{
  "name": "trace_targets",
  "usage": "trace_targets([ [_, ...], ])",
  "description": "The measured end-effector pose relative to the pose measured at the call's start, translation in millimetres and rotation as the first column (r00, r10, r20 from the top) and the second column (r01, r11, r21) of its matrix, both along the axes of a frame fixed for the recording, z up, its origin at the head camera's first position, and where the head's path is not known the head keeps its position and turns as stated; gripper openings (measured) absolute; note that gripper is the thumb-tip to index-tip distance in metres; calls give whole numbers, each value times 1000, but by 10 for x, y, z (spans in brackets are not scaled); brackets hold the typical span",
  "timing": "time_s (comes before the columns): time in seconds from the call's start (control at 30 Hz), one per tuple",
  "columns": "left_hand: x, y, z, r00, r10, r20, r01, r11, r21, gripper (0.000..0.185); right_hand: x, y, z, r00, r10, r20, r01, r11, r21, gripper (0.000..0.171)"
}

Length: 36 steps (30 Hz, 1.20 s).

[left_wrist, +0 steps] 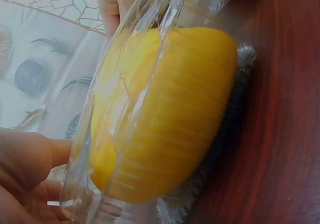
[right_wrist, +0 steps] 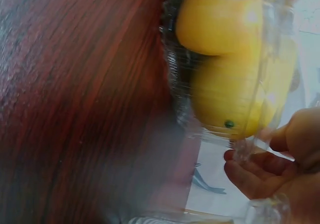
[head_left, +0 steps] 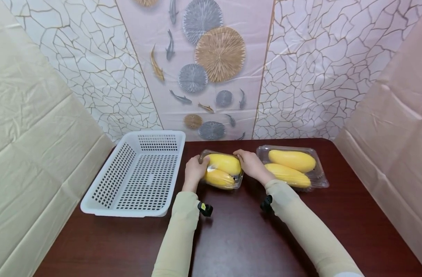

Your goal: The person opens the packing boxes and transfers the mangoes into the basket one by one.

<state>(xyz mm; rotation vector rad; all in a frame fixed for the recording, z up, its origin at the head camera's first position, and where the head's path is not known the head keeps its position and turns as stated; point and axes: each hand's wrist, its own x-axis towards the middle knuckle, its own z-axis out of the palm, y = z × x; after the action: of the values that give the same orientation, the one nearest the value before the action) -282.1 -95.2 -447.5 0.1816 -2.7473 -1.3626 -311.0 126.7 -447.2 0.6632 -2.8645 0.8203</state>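
Observation:
My left hand [head_left: 194,171] grips the left end of a small clear plastic box [head_left: 238,184]. My right hand [head_left: 251,165] pinches its right end between thumb and fingers. Inside lie two yellow mango-like fruits [head_left: 225,163], one behind the other. In the left wrist view the lid looks closed over a yellow fruit [left_wrist: 175,108], with the left hand [left_wrist: 25,174] at the near end. A dark stem spot marks one fruit [right_wrist: 227,96] in the right wrist view, beside the right hand [right_wrist: 280,166]. Whether the box touches the table cannot be told.
On the left stands a white perforated plastic basket [head_left: 180,161]. A second clear box [head_left: 321,179] at the right bears two larger yellow fruits [head_left: 292,161], close to my right forearm. The dark red tabletop [head_left: 231,238] ends at patterned cloth walls behind and at both sides.

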Motion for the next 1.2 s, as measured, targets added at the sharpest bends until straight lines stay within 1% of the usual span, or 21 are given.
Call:
trace_targets([
  [0.03,2,-2,-7,1000,9,-3,-9,1000,18,57,-12,-4,1,1000,-9,4,9,1000,-8,30],
  [0.17,11,-10,-47,999,42,-13,-41,997,64,61,-52,-23,7,999,-31,16,32,999,-26,32],
  [0.37,16,-29,-89,995,76,-71,-70,994,83,61,-112,-40,6,998,-48,35,49,998,-48,33],
  [0.43,14,-33,-94,994,81,-79,-74,993,90,61,-134,-36,2,998,-53,42,55,997,-51,33],
  [0.6,4,-38,-92,995,71,-74,-63,993,97,63,-161,-28,6,996,-59,63,63,996,-57,33],
  [0.67,6,-42,-80,997,53,-64,-47,994,96,64,-159,-29,21,995,-66,75,71,996,-61,33],
  [0.8,29,-49,-57,1000,9,-20,-7,995,98,69,-132,-31,67,990,-89,107,97,992,-80,36],
  [0.9,92,-40,-78,1000,-10,12,8,992,127,73,-39,-30,88,985,-107,136,119,990,-81,43],
  [0.97,165,-24,-111,1000,-8,17,6,989,146,73,80,-12,93,982,-105,159,118,990,-73,50],
  [1.1,313,-3,-173,1000,-2,-26,6,991,134,73,368,46,94,979,-93,181,105,993,-57,61],
  [1.2,388,-26,-169,999,-11,-49,17,992,126,74,546,95,96,978,-101,183,115,991,-72,66],
])
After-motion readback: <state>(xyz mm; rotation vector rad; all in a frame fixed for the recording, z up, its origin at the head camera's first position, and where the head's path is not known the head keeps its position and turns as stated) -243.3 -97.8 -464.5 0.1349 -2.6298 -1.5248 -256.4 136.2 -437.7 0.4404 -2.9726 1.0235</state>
